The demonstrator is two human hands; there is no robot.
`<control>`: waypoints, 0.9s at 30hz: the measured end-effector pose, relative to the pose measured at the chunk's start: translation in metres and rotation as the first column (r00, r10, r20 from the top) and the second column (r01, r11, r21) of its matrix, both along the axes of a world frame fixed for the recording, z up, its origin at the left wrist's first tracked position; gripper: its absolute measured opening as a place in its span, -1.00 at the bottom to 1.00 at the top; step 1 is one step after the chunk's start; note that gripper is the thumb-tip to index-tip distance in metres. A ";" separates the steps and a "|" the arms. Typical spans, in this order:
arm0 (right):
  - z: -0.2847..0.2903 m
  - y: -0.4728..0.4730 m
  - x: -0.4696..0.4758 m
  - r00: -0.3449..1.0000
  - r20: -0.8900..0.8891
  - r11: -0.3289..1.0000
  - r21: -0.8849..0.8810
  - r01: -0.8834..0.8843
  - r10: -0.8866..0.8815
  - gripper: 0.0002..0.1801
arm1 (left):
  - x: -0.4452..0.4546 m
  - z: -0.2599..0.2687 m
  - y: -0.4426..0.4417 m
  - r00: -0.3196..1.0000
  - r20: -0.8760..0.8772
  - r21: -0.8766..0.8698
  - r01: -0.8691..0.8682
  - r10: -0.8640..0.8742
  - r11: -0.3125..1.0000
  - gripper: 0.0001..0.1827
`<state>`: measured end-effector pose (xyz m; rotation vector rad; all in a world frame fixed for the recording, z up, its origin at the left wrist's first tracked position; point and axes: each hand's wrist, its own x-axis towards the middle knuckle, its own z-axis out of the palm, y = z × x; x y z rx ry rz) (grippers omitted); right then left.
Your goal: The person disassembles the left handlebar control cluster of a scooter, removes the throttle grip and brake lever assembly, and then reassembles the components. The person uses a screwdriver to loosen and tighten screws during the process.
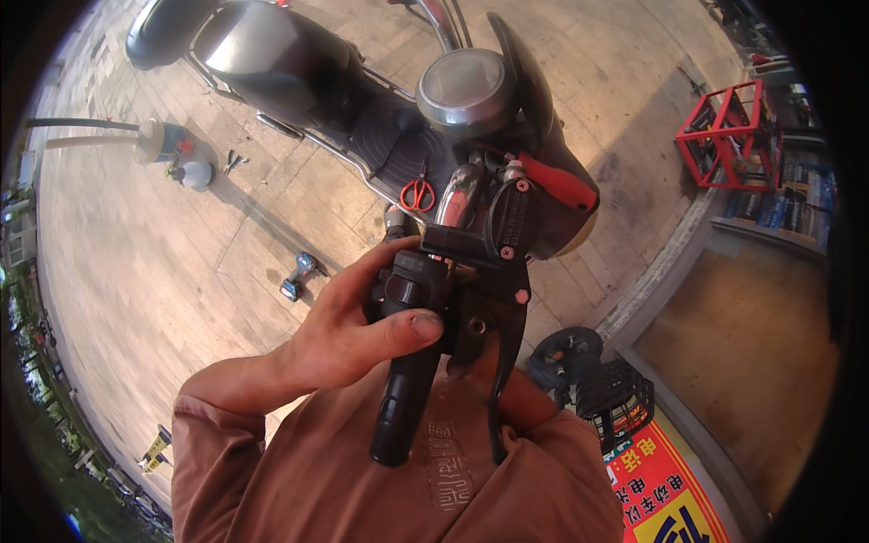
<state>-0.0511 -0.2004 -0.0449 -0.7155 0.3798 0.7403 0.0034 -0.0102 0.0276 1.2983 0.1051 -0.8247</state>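
My left hand point(360, 319) is wrapped around the black switch housing point(414, 285) on a scooter's handlebar, its thumb lying across the housing beside the rubber grip point(400, 414). Of my right hand, only a little skin point(485, 366) shows behind the black brake lever point(509, 366); its fingers are hidden by the lever bracket. Above them sit the brake fluid reservoir point(512, 217) with two screws in its lid and a chrome handlebar tube point(461, 197). A red-handled tool point(557, 182) rests by the reservoir. Red-handled scissors point(417, 195) lie on the scooter's footboard point(400, 146).
A cordless drill or driver point(299, 275), pliers point(235, 161), a spray bottle point(193, 173) and a bucket point(161, 140) are on the paving at left. A red-framed tool rack point(733, 136) stands at right. A black basket point(621, 400) and a red sign with writing point(658, 475) are at lower right.
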 end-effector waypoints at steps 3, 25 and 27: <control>0.008 -0.004 0.002 0.990 -0.143 1.000 0.024 0.004 -0.001 -0.32 | -0.001 0.000 -0.002 1.000 -0.008 -0.022 -0.028 0.028 0.999 -0.11; -0.003 0.041 -0.011 0.838 0.119 0.846 0.108 0.522 -0.532 -0.31 | -0.002 -0.015 0.009 0.998 0.028 -0.198 0.067 -0.063 0.978 -0.27; -0.006 0.045 -0.009 0.807 0.169 0.824 0.156 0.545 -0.566 -0.26 | -0.002 -0.017 0.009 0.998 0.003 -0.222 0.061 -0.062 0.973 -0.27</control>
